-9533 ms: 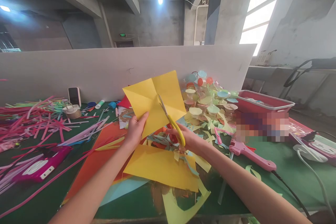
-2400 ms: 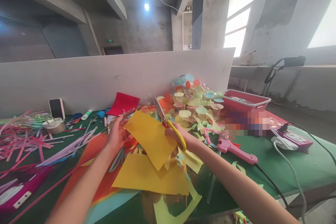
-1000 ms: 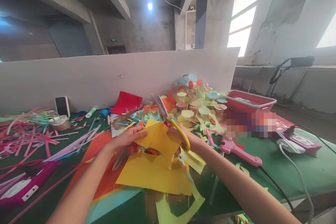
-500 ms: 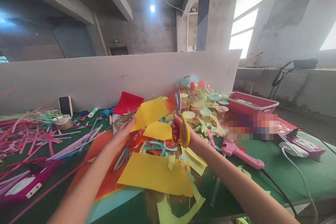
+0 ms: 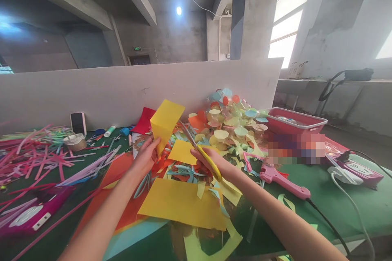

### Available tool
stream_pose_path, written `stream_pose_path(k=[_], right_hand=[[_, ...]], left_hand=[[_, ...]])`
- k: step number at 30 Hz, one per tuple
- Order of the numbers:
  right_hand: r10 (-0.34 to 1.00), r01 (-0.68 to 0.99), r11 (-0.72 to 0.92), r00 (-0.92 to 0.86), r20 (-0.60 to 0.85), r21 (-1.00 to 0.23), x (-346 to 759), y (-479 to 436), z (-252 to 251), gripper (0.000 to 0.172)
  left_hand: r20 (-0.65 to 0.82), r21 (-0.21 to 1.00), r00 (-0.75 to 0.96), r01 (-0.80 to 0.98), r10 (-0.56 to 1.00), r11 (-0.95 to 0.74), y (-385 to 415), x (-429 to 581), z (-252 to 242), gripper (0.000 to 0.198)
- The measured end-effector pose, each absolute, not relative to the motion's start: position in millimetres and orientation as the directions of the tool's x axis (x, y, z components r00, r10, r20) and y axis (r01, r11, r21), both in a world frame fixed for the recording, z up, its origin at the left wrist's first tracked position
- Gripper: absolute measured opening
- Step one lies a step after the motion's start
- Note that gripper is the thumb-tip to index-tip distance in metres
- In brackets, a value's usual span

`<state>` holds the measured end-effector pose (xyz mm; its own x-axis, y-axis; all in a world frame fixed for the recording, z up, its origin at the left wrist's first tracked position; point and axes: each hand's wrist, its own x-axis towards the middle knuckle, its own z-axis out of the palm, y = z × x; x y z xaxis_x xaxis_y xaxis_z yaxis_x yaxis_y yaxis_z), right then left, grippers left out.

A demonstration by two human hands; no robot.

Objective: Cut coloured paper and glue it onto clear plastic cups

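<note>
I'm using the flat yellow sheet [image 5: 183, 204] as my landmark here. Beyond it, my left hand [image 5: 148, 153] is pinching the creased yellow paper [image 5: 167, 118] by its lower end, holding it up off the worktop [image 5: 337, 200], and my right hand [image 5: 223, 162] is gripping the scissors [image 5: 209, 160], tips pointing near that paper's edge. A smaller yellow piece [image 5: 182, 153] is lying just behind the sheet by some blue scraps [image 5: 186, 172], and the pink glue gun [image 5: 283, 182] is resting off to the sheet's right.
</note>
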<state>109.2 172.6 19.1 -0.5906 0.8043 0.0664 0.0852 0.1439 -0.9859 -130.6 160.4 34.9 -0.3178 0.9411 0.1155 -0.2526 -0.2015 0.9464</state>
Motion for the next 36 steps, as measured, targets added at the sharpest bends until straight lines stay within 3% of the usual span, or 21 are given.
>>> stream_pose_path(k=[10, 21, 28, 36], right_hand=[[0.81, 0.223, 0.201, -0.585, 0.034, -0.954, 111, 182, 6, 0.051], [0.822, 0.354, 0.17, -0.565, -0.065, -0.92, 114, 178, 17, 0.056], [0.826, 0.377, 0.175, -0.559, -0.072, -0.91, 113, 170, 28, 0.054], [0.823, 0.362, 0.167, -0.563, -0.073, -0.917, 112, 172, 26, 0.054]], left_hand=[[0.207, 0.953, -0.218, -0.178, 0.954, -0.247, 157, -111, 27, 0.023], [0.331, 0.909, -0.362, -0.124, 0.872, -0.397, 160, -116, 28, 0.015], [0.319, 0.932, -0.376, -0.041, 0.87, -0.359, 162, -111, 16, 0.03], [0.35, 0.937, -0.319, 0.135, 0.881, -0.323, 153, -100, 16, 0.021]])
